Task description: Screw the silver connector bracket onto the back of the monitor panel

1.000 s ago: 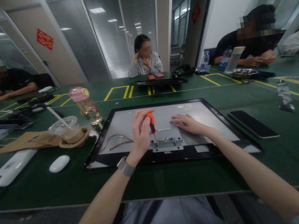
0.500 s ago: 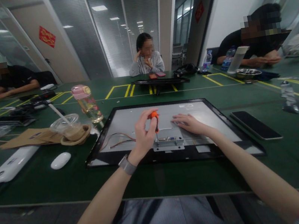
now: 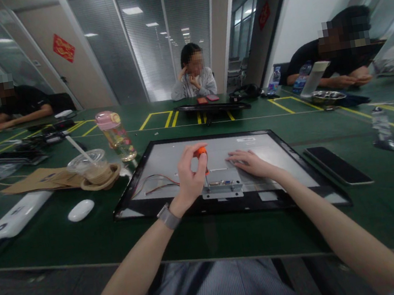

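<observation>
A flat display panel (image 3: 275, 150) lies on a green tabletop (image 3: 204, 241), its pale metal back facing up inside a black frame. A person, seen from their own viewpoint, works over it with both bare hands.

The left hand (image 3: 191, 176), with a watch (image 3: 168, 217) at its wrist, is above the middle of the panel. Its grip is closed around the handle of an orange screwdriver (image 3: 201, 152), fingers on top and thumb along the near side. The screwdriver stands roughly upright, its thin shaft pointing down at the left end of a metal bracket (image 3: 222, 191) near the panel's front edge. Whether the tip touches the bracket is too small to tell. A row of connectors shows on the bracket.

The right hand (image 3: 249, 161) lies palm down on the panel, right of the screwdriver, fingers spread; its grip is released and holds nothing. Thin coloured wires (image 3: 153, 180) trail across the panel's left part.

Just right of the panel lies a dark phone (image 3: 338, 165). To the panel's left are a white mouse (image 3: 81, 210) and, farther out, a clear plastic cup (image 3: 93, 166) with a straw, in a cardboard holder beside a brown paper bag (image 3: 30, 182). A pink-lidded bottle (image 3: 116, 135) stands near the panel's far left corner. Beyond the panel, a seated person (image 3: 205, 84) in a striped top rests a hand near the chin.
</observation>
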Tool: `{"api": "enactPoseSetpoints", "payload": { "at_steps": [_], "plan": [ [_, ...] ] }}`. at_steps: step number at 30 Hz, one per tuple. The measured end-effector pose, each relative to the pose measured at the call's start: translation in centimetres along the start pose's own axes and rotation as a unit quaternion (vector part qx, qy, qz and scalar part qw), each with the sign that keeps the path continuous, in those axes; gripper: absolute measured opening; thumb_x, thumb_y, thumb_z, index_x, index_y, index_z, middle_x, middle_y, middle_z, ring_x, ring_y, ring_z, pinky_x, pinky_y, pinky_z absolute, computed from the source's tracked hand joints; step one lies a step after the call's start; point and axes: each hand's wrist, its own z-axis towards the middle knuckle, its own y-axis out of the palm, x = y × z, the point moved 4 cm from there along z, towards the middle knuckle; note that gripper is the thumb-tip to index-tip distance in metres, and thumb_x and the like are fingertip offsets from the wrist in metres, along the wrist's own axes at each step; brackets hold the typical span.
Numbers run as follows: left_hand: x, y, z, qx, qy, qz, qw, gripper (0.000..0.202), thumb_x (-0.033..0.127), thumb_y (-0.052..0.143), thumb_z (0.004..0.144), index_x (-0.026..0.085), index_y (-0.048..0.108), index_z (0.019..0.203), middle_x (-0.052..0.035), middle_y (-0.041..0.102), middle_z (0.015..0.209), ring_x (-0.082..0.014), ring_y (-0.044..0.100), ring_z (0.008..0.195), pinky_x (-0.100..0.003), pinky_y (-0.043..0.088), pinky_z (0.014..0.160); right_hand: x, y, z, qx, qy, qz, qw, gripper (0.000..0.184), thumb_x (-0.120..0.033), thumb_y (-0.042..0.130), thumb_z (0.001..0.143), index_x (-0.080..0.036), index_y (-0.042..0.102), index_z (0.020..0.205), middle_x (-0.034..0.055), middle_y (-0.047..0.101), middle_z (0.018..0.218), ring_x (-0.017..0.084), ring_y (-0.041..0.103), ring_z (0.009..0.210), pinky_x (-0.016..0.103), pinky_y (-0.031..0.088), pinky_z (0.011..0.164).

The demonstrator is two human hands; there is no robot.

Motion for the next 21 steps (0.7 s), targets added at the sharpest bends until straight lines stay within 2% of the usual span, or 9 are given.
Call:
{"api": "enactPoseSetpoints", "payload": {
  "at_steps": [4, 10, 16, 21],
  "plan": [
    [-0.1, 0.1, 0.1, 0.019, 0.019, 0.016, 1.0, 0.013, 0.026, 0.066, 0.093, 0.021, 0.066, 0.104, -0.002, 0.059, 0.089, -0.015, 0.056, 0.08, -0.031, 0.048, 0.076, -0.1, 0.0, 0.0, -0.003, 0.001, -0.002, 1.0, 0.043, -0.034, 0.044, 0.103, -0.036, 0.061, 0.142, 0.0052, 0.051, 0.158, 0.034, 0.036, 0.15, 0.071, 0.024, 0.117],
    [-1.1, 0.4, -0.2, 0.042, -0.034, -0.018, 0.998, 0.022, 0.029, 0.076, 0.087, 0.021, 0.06, 0.1, 0.002, 0.052, 0.085, -0.0123, 0.052, 0.073, -0.028, 0.047, 0.074, 0.0, 0.1, 0.1, -0.006, 0.005, -0.004, 1.0, 0.044, -0.033, 0.044, 0.102, -0.036, 0.06, 0.143, 0.0049, 0.05, 0.158, 0.035, 0.036, 0.15, 0.071, 0.023, 0.118],
    [-1.6, 0.7, -0.8, 0.056, -0.05, -0.041, 0.996, 0.021, 0.029, 0.06, 0.098, 0.023, 0.054, 0.117, -0.001, 0.053, 0.094, -0.0122, 0.054, 0.077, -0.026, 0.048, 0.072, -0.1, 0.1, 0.1, -0.003, 0.005, -0.001, 1.0, 0.044, -0.033, 0.044, 0.102, -0.034, 0.061, 0.142, 0.0062, 0.05, 0.158, 0.035, 0.036, 0.15, 0.071, 0.024, 0.118],
    [-1.9, 0.8, -0.9, 0.021, -0.062, -0.08, 0.995, 0.019, 0.032, 0.046, 0.105, 0.024, 0.054, 0.12, -0.0034, 0.058, 0.095, -0.0138, 0.056, 0.078, -0.026, 0.049, 0.067, 0.0, 0.0, 0.0, 0.001, -0.005, -0.004, 1.0, 0.044, -0.033, 0.044, 0.103, -0.035, 0.06, 0.143, 0.0053, 0.051, 0.158, 0.034, 0.038, 0.149, 0.07, 0.026, 0.118]
  ]
}}
